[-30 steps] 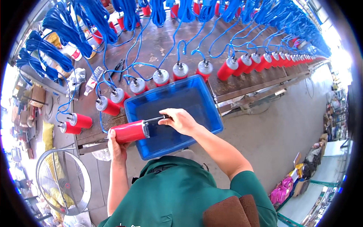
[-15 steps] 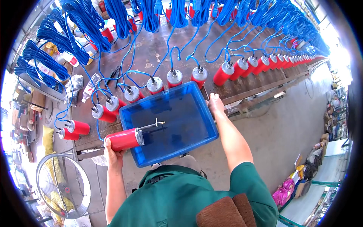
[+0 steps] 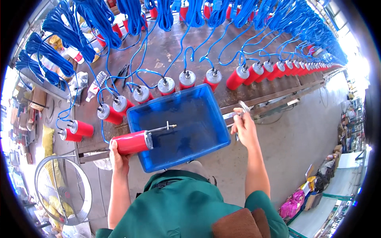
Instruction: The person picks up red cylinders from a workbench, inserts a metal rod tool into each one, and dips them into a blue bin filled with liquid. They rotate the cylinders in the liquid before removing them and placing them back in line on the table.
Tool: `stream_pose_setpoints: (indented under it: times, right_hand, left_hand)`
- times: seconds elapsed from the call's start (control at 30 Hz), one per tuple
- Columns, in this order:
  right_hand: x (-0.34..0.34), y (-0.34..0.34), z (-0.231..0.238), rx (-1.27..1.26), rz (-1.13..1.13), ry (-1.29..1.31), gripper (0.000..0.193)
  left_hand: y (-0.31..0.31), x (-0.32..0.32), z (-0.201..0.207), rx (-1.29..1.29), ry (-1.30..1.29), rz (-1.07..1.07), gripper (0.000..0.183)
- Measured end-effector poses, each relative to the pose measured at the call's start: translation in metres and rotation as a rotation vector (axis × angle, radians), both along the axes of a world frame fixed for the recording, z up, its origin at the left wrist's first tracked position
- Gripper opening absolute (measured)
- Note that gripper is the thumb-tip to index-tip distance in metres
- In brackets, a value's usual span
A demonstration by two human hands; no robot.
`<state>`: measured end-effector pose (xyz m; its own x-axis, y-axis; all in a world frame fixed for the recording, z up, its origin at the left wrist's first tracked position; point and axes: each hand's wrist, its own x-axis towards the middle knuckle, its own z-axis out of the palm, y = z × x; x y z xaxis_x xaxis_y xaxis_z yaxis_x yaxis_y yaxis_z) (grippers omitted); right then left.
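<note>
My left hand [image 3: 119, 159] is wrapped round the base of a red cylinder [image 3: 131, 143], which lies on its side over the left part of a blue plastic tub [image 3: 218, 107]. From the cylinder's silver end cap a thin metal rod with a small cross-piece and a brass-coloured tip [image 3: 170, 125] points across the tub. Dark liquid seems to fill the tub's bottom. To the right of the tub, my right hand [image 3: 245, 127] is closed on a shiny metal hand tool [image 3: 243, 106]; its kind is hard to make out.
Behind the tub, a brown bench [image 3: 166, 51] carries a long row of red cylinders [image 3: 237, 77] with blue cables. Cable bundles [image 3: 164, 16] line the back. A clear bottle [image 3: 96, 86] lies at left. Below it stands a round fan [image 3: 63, 190]. Pink bags [image 3: 293, 204] sit at right.
My right hand has moved from the bench edge beside the tub to the right and nearer me, and the metal tool now shows in it. My left hand still holds the red cylinder over the tub.
</note>
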<state>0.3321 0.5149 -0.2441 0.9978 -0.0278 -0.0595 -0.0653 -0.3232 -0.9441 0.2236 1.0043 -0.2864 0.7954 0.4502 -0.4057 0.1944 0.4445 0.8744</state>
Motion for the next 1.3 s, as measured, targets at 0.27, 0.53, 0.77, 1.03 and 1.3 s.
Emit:
stream_pose_setpoints:
  times: [0.27, 0.53, 0.77, 1.03, 1.3]
  right_hand:
    - [-0.045, 0.076, 0.059, -0.004, 0.086, -0.332, 0.04]
    - [0.002, 0.154, 0.021, 0.276, 0.266, 0.186, 0.013]
    - [0.022, 0.179, -0.006, 0.658, 0.194, 0.502, 0.023]
    - [0.024, 0.189, -0.013, 0.709, 0.153, 0.53, 0.024]
    - [0.026, 0.197, -0.008, 0.648, 0.132, 0.575, 0.025]
  left_hand:
    - [0.004, -0.001, -0.002, -0.068, -0.012, -0.036, 0.066]
    - [0.007, 0.002, -0.003, -0.132, -0.031, -0.042, 0.059]
    - [0.002, 0.0, -0.001, -0.115, -0.018, -0.005, 0.059]
    - [0.001, 0.002, 0.003, -0.109, -0.014, -0.006, 0.063]
    - [-0.001, 0.002, 0.005, -0.102, -0.005, -0.006, 0.067]
